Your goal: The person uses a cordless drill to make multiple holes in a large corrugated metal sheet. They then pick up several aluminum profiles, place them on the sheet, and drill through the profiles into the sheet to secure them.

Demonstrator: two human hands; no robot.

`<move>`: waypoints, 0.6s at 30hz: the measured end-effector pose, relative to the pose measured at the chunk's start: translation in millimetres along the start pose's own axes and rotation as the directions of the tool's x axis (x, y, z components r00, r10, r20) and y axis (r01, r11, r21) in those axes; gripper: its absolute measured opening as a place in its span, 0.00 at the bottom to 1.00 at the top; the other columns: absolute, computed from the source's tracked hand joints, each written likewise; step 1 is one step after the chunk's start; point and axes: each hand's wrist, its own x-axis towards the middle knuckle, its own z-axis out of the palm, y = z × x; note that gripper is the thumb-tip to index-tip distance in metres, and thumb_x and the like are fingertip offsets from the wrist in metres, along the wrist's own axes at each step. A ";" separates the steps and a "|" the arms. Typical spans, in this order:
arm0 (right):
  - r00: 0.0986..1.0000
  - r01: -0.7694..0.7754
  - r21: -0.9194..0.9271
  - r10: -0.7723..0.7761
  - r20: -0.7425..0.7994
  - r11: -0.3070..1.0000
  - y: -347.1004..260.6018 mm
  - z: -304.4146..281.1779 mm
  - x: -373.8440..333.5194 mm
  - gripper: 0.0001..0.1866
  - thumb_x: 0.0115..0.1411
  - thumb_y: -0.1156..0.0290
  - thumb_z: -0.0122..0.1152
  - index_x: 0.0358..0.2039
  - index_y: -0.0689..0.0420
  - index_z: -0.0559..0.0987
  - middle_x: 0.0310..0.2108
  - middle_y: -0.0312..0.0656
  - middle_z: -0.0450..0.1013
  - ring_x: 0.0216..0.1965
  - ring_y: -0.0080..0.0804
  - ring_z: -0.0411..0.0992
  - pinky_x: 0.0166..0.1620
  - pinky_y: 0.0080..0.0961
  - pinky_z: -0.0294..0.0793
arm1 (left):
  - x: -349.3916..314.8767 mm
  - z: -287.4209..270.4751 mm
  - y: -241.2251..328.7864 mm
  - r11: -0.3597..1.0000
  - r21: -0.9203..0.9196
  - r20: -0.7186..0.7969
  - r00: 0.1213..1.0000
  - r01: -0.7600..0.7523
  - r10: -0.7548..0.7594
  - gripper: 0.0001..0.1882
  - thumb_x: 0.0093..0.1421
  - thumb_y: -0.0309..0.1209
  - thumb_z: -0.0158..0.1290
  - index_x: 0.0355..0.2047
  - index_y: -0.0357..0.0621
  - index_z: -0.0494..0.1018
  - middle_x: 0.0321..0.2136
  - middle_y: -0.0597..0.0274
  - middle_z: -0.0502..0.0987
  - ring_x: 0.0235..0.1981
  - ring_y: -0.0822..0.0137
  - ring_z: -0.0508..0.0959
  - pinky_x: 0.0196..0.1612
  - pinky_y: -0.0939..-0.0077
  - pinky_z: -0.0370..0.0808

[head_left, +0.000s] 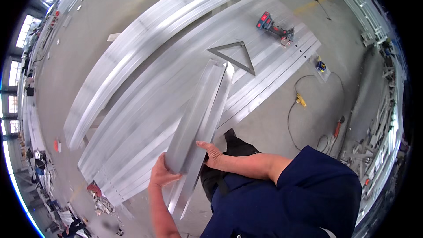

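Two long silver metal profiles lie side by side at a slant over the large metal panel (145, 101), their near ends reaching out past its edge. My left hand (163, 174) is closed on the near end of the left metal profile (190, 125), thumb across its top. On the right metal profile (197, 158), my right hand (212, 154) grips the right side, with its thumb on top and its other fingers hidden underneath. A grey triangular set square (248, 61) lies flat just beyond the profiles' far ends.
A red and black cordless power tool (276, 30) rests on the panel's far right. Behind the panel stands a long ribbed metal beam (145, 39). On the floor to the right are a cable with a yellow fitting (301, 100) and a red-handled tool (338, 128).
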 end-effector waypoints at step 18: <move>0.752 0.510 -0.120 -0.509 -0.420 0.852 76.3 38.0 123.8 0.31 0.48 0.73 0.76 0.51 0.59 0.70 0.42 0.43 0.76 0.42 0.38 0.76 0.44 0.42 0.78 | 143.7 7.4 -166.2 0.913 0.253 -0.124 0.925 -0.320 0.358 0.32 0.50 0.40 0.65 0.54 0.43 0.69 0.50 0.48 0.73 0.55 0.46 0.71 0.53 0.51 0.70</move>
